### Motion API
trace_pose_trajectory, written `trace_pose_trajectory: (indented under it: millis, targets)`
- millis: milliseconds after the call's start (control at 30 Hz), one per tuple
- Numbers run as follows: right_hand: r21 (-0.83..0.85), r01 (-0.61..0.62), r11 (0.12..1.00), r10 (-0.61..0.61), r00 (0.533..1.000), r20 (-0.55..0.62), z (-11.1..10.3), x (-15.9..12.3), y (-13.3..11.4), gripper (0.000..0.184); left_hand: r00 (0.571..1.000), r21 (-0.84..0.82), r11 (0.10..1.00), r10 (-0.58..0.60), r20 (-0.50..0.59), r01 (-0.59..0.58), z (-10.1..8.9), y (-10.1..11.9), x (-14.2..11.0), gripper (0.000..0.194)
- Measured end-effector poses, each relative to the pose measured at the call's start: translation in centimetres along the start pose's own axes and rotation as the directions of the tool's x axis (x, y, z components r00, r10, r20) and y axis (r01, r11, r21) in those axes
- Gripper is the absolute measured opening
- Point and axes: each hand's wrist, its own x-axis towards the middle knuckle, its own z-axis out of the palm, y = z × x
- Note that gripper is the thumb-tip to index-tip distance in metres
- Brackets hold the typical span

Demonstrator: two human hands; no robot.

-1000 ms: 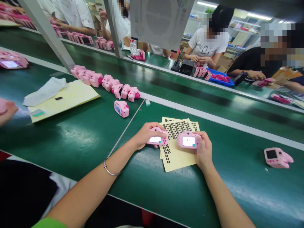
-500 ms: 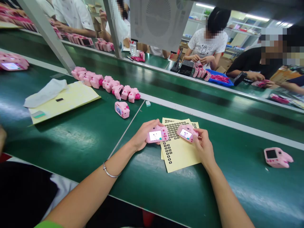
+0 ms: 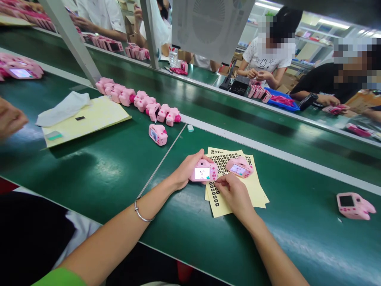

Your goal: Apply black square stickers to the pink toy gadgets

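Green desk (image 3: 285, 178), divided by a pale strip; co-workers (image 3: 269, 51) sit beyond. Left hand (image 3: 190, 169) grips a lit pink camera (image 3: 204, 171), fingers closed round it. Right fingers (image 3: 216, 182) are pinched at the yellow sticker sheets (image 3: 256, 190); a second camera (image 3: 239, 167) lies on them, adjacent.

Yellow sticker sheets (image 3: 235, 192), overlapping, are laid on the green table (image 3: 297, 234). Well to their right, a dark-screened pink camera (image 3: 355, 206) is set down. A broad yellow sheet (image 3: 104, 115) is spread at the left. Near it, a row of pink cameras (image 3: 145, 102) is lined up; a lone pink camera (image 3: 158, 134) and a small pale-green block (image 3: 190, 128) are placed close by.
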Motion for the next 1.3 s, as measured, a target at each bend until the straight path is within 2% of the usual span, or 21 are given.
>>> trace_pose_trajectory:
  millis: [233,433,567,733,833,900,1100,1300]
  targets:
    - [-0.041,0.005,0.999,-0.007,0.999,-0.052,-0.1,0.3,-0.2,0.022,1.0,0.025,1.0,0.015,0.001,-0.015,0.2,0.0,-0.1,0.052]
    - [-0.148,0.021,0.989,-0.015,0.999,0.041,-0.1,0.7,-0.5,0.018,1.0,0.007,1.0,0.02,-0.003,-0.02,0.3,-0.1,0.0,0.055]
    - [-0.229,0.062,0.971,-0.052,0.997,0.051,-0.4,0.4,-0.7,0.019,1.0,0.003,1.0,0.021,-0.019,-0.021,0.3,0.0,-0.1,0.056]
    - [-0.044,0.042,0.998,-0.045,0.996,-0.072,-2.6,-0.4,-1.9,0.019,1.0,0.039,0.999,0.016,0.018,-0.017,0.4,0.0,-0.4,0.063]
    - [0.068,0.1,0.993,-0.093,0.991,-0.101,-3.4,-0.3,-3.5,0.017,0.998,0.057,0.998,0.028,0.058,-0.031,0.9,-0.1,-0.4,0.065]
    - [0.08,0.144,0.986,-0.135,0.985,-0.108,-3.2,0.1,-4.5,0.015,0.997,0.054,0.998,0.036,0.073,-0.04,1.4,-0.1,-0.3,0.063]
    - [-0.11,0.205,0.973,-0.218,0.968,-0.121,-1.9,0.7,-5.2,0.01,0.99,0.056,0.995,0.073,0.119,-0.08,2.0,-0.4,-0.3,0.063]
    - [-0.137,0.229,0.964,-0.243,0.966,-0.089,-2.0,0.7,-4.9,0.01,0.984,0.104,0.993,0.039,0.172,-0.058,1.9,-0.8,-1.1,0.066]
